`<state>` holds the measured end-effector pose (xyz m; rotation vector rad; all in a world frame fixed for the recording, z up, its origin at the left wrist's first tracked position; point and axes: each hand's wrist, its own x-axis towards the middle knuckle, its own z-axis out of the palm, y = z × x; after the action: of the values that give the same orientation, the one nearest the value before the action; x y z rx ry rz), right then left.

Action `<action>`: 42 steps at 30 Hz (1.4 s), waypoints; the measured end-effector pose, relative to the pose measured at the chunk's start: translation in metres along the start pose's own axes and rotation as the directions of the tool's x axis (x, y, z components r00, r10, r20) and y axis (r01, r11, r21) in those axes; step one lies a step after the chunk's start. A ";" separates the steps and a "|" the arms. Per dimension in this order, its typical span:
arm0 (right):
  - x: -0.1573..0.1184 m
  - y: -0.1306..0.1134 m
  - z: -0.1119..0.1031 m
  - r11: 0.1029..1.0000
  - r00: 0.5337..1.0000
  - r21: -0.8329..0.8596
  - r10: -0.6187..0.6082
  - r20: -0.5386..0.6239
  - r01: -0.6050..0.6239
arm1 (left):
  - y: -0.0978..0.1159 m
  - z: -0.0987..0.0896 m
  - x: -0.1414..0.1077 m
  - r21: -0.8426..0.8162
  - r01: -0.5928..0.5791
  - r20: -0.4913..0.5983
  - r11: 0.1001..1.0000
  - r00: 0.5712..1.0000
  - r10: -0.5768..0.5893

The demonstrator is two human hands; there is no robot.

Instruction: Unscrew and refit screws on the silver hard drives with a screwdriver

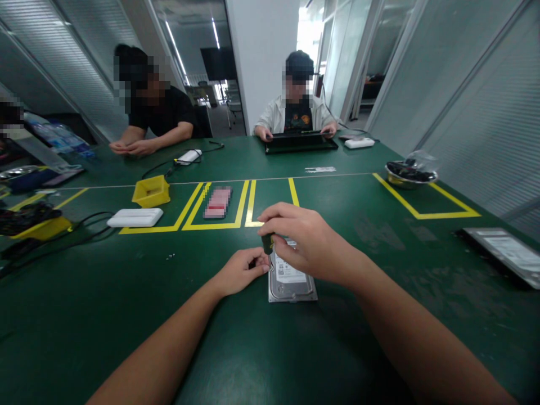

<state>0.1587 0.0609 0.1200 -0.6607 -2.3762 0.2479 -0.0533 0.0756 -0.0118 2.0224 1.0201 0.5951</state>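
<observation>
The right hand (306, 242) is gripping a dark, stubby cylindrical tool (267, 243) above the left edge of the silver rectangular hard drive (293, 291), which is lying flat on the green counter (236, 354), cover on. The left hand (239, 271) is curling beside that edge; whether it's pinching anything, I cannot tell. Small pale bits (170, 256) are lying off left.

We see a silver, rectangular metal hard drive (292, 291) with a white printed label on its upward face. It lies flat, just right of our left hand (238, 273) and partly under our right hand (310, 242), which hides much of its far part. Our short screwdriver with a dark, rounded handle (267, 243) and a yellowish mark stands roughly upright in our right fingers, over the drive's left edge, just beyond our left fingertips. We cannot make out its tip.
</observation>
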 end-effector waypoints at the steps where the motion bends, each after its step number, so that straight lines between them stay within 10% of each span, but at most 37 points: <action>1: 0.000 0.000 0.000 1.000 1.000 0.004 0.008 0.000 -0.008 | 0.000 0.000 0.000 0.000 -0.001 -0.001 1.000 1.000 0.001; 42: 0.002 -0.005 -0.006 0.997 0.990 -0.005 0.083 0.111 -0.082 | 0.002 0.001 0.001 -0.026 -0.007 0.001 1.000 1.000 0.007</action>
<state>0.1591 0.0575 0.1271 -0.7648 -2.4580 0.3275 -0.0512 0.0755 -0.0102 2.0047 1.0001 0.6074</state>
